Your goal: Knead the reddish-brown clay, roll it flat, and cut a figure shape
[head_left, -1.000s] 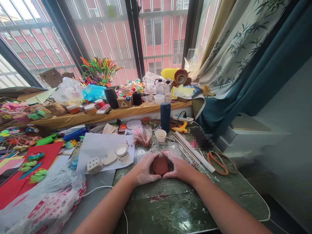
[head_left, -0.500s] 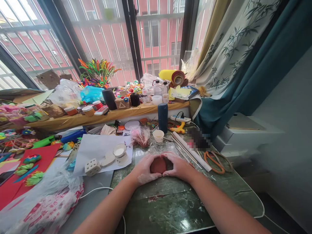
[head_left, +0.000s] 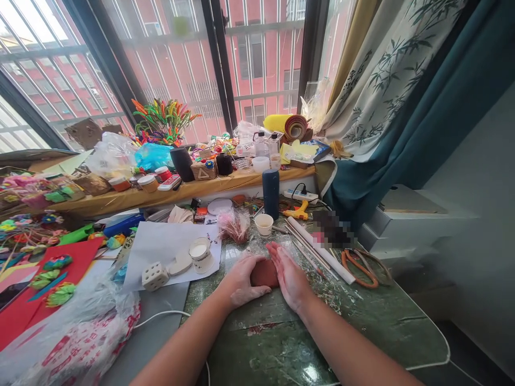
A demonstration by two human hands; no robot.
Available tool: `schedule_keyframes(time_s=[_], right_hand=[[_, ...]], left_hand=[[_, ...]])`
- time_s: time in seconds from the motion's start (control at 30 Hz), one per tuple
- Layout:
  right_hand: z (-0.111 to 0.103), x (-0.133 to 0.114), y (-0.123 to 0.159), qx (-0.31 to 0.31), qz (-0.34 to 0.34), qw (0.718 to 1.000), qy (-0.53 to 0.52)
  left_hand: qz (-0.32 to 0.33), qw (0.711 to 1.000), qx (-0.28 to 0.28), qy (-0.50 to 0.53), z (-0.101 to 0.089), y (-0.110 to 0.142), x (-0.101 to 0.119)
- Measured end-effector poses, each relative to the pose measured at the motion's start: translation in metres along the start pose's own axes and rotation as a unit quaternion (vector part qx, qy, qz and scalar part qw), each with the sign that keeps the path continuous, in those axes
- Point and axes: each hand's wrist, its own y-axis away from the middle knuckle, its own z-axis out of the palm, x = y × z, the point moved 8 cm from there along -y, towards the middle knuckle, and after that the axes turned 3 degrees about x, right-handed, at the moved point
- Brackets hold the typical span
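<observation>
A reddish-brown lump of clay (head_left: 264, 274) with a smooth rounded face sits low on the dark green table, between my hands. My left hand (head_left: 246, 281) curves round its left side, thumb along the near edge and fingers over the far side. Against the right side rests my right hand (head_left: 288, 276), its fingers stretched out straight and together, pointing away from me. White powder or dried residue coats both hands. Beneath the clay lies a clear plastic sheet (head_left: 237, 252). A plastic bag of reddish clay (head_left: 234, 228) and a paper cup (head_left: 264, 224) stand just beyond.
To the right lie a white tube (head_left: 322, 251), thin sticks, orange-handled scissors (head_left: 360, 269) and a yellow glue gun (head_left: 298, 210). A dark blue cylinder (head_left: 271, 194) stands behind. On the left are white paper (head_left: 151, 241), a white die (head_left: 155, 276), a lidded cup (head_left: 200, 256) and a plastic bag (head_left: 92, 332).
My right hand has gone from cupping the clay with curled fingers and thumb to lying straight along its right side. My left hand stays round the clay.
</observation>
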Motion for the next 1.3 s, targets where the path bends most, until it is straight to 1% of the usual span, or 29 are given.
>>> schedule_keyframes(time_s=[0.07,0.13,0.27,0.33,0.37,0.43,0.5,0.57,0.63,0.8,0.9,1.03,1.17,1.3], right_hand=[[0.003,0.002,0.002,0.006,0.019,0.999,-0.027],[0.003,-0.002,0.003,0.005,0.031,0.999,-0.042],[0.005,-0.011,0.003,-0.046,0.063,0.993,-0.09],[0.005,-0.013,0.003,-0.067,0.077,0.99,-0.099],[0.004,-0.014,0.002,-0.068,0.08,0.99,-0.099],[-0.002,-0.016,-0.001,-0.046,0.071,0.992,-0.098],[-0.01,-0.018,-0.005,-0.008,0.05,0.994,-0.098],[-0.015,-0.019,-0.008,0.014,0.038,0.995,-0.096],[-0.015,-0.017,-0.008,0.012,0.043,0.995,-0.089],[-0.009,-0.016,-0.006,-0.005,0.039,0.996,-0.074],[-0.008,-0.015,-0.005,-0.007,0.032,0.997,-0.066],[-0.009,-0.012,-0.007,-0.004,0.027,0.998,-0.06],[-0.01,-0.01,-0.008,-0.004,0.022,0.998,-0.06],[-0.009,-0.009,-0.009,-0.007,0.023,0.998,-0.058]], left_hand=[[0.0,1.0,-0.012,-0.013,0.002,-0.001,-0.001],[0.007,0.999,-0.018,-0.025,0.002,-0.002,0.002],[0.042,0.997,-0.024,-0.058,0.003,-0.001,0.012],[0.045,0.996,-0.024,-0.071,0.004,-0.001,0.013],[0.042,0.996,-0.024,-0.074,0.005,0.0,0.013],[0.03,0.996,-0.022,-0.076,0.006,0.0,0.011],[0.017,0.997,-0.012,-0.079,0.006,0.001,0.007],[0.011,0.996,0.001,-0.09,0.006,0.002,0.004],[0.015,0.995,0.005,-0.101,0.007,0.002,0.004],[0.022,0.992,-0.006,-0.122,0.008,0.0,0.006],[0.018,0.989,0.013,-0.144,0.005,0.001,0.007],[-0.006,0.982,0.048,-0.182,-0.001,0.001,0.007],[-0.03,0.97,0.046,-0.236,-0.001,-0.004,0.006],[-0.07,0.958,0.052,-0.273,-0.003,-0.01,0.0]])
